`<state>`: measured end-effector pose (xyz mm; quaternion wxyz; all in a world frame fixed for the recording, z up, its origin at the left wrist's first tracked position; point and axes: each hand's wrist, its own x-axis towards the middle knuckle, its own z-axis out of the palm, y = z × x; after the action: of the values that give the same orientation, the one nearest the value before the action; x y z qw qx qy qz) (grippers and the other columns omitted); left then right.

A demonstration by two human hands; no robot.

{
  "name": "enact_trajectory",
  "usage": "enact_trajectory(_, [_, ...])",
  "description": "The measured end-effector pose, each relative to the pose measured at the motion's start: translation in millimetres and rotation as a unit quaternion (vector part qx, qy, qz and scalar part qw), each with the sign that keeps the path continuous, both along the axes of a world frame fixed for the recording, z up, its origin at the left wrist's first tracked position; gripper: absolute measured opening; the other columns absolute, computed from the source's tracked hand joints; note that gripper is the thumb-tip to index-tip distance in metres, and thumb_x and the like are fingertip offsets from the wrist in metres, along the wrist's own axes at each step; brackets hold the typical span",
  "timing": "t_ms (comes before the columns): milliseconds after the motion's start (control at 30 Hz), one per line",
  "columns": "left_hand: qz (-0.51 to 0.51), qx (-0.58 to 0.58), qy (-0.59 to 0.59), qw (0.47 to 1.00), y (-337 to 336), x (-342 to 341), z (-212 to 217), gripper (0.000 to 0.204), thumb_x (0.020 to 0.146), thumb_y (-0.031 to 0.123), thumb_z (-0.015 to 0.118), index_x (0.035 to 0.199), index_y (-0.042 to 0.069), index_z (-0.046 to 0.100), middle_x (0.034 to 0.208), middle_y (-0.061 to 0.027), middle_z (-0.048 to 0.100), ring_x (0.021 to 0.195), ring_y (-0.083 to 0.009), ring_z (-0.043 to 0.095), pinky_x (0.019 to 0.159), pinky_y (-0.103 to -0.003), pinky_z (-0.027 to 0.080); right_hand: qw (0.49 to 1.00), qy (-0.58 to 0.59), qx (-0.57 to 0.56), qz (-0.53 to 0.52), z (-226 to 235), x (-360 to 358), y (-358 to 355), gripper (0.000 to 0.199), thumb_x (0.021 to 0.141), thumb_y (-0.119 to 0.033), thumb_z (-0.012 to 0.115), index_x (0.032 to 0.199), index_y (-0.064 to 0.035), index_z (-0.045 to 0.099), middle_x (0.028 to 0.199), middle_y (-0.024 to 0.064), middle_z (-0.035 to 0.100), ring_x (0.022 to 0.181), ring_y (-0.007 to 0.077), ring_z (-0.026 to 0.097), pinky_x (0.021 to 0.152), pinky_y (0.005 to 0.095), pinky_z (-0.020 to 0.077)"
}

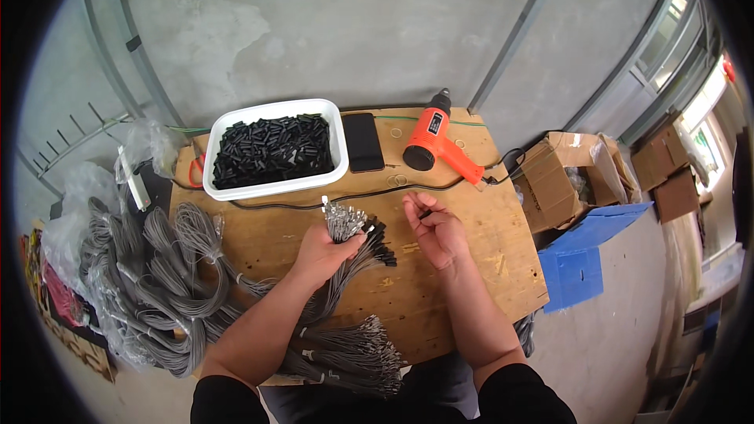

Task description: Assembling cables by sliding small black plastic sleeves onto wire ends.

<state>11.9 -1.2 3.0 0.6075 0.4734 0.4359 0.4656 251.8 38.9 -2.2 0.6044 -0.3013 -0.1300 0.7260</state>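
Note:
My left hand (pixel 320 255) is closed round a bundle of thin grey cables (pixel 345 221) whose metal-tipped ends point up and away from me. Beside that hand, several cable ends wearing black sleeves (pixel 382 245) fan out to the right. To the right of them is my right hand (pixel 437 232), palm up with its fingers curled in. Small dark pieces (pixel 425 213) show among those fingers and look like short black tubes. At the back left, a white tub (pixel 342 159) is filled with short black tubes (pixel 273 149).
An orange heat gun (pixel 428 135) lies at the back right, its black cord (pixel 345 195) crossing the wooden table (pixel 495 243). A black phone (pixel 364 141) is beside the tub. Coiled grey cables (pixel 169 267) pile up at left; another bundle (pixel 353 353) lies near me. Cardboard boxes (pixel 550 177) stand at right.

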Motion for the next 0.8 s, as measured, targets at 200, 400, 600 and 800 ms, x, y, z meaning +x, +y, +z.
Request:
enact_trajectory(200, [-0.014,-0.008,0.008,1.000,0,-3,-2,0.004,0.091,0.001,0.068,0.093,0.001,0.064,0.076,-0.0001,0.061,0.065,-0.0085,0.056,0.059,-0.025,0.045,0.998,-0.023,0.034,0.049,8,-9,-4,0.030,0.094,0.012,0.038,0.115,0.0074,0.059,0.125,0.0207,0.062,0.121,0.0306,0.060,0.109,0.0362,0.0489])
enact_trajectory(400, [-0.022,0.009,0.038,0.999,1,-3,-4,0.003,0.092,0.002,0.068,0.093,0.001,0.065,0.075,0.0001,0.061,0.066,-0.0078,0.055,0.059,-0.025,0.045,0.997,-0.040,0.050,0.039,-1,5,1,0.023,0.095,0.007,0.043,0.111,0.0028,0.059,0.119,0.0183,0.064,0.112,0.0275,0.063,0.099,0.0335,0.0526])
enact_trajectory(600, [-0.017,0.010,0.034,0.999,5,-5,-10,0.014,0.090,0.014,0.072,0.089,0.000,0.069,0.072,-0.0001,0.065,0.064,-0.0066,0.055,0.060,-0.027,0.045,0.998,-0.044,0.040,-0.025,-21,37,13,0.039,0.082,0.018,0.040,0.111,0.0034,0.060,0.113,0.0149,0.065,0.104,0.0247,0.063,0.097,0.0318,0.0510])
enact_trajectory(800, [-0.011,0.052,0.060,0.997,5,-10,-15,0.021,0.089,0.019,0.073,0.096,0.000,0.070,0.076,-0.0051,0.068,0.067,-0.0111,0.058,0.065,-0.032,0.048,0.953,-0.272,0.111,-0.068,-5,16,18,0.021,0.094,0.011,0.047,0.111,0.0067,0.059,0.116,0.0142,0.064,0.107,0.0262,0.065,0.095,0.0301,0.0561])
